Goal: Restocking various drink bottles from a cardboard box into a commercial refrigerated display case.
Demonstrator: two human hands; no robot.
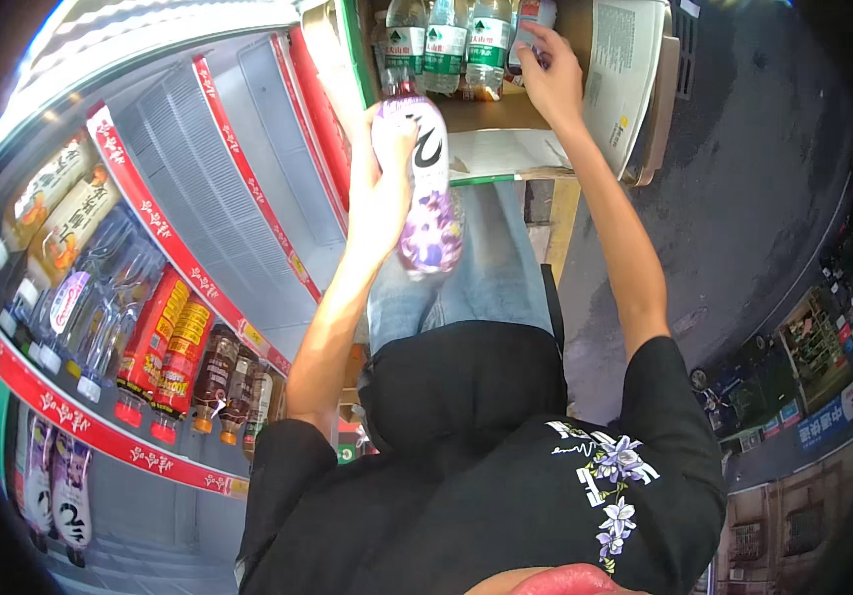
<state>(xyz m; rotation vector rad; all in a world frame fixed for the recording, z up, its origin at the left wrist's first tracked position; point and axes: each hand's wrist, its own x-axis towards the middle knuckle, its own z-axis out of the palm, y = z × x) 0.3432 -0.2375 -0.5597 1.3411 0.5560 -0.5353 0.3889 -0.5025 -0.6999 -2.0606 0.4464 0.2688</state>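
Note:
My left hand (389,175) is closed around the upper part of a drink bottle (430,216) in a white and purple floral sleeve, held in front of my legs. Beyond it stands a cardboard box (501,115) holding several clear water bottles (445,48) with green and white labels. My right hand (554,71) reaches into the box's right side, its fingers on a dark bottle with a pale label (534,33); how firmly they grip it is partly hidden.
To the left are cooler shelves with red edge strips (166,230), bearing juice bottles (73,216), clear bottles, red bottles (185,357) and dark bottles (214,372). Two purple-sleeved bottles (69,483) stand on a lower shelf. The box's open flap (620,82) sticks out at right.

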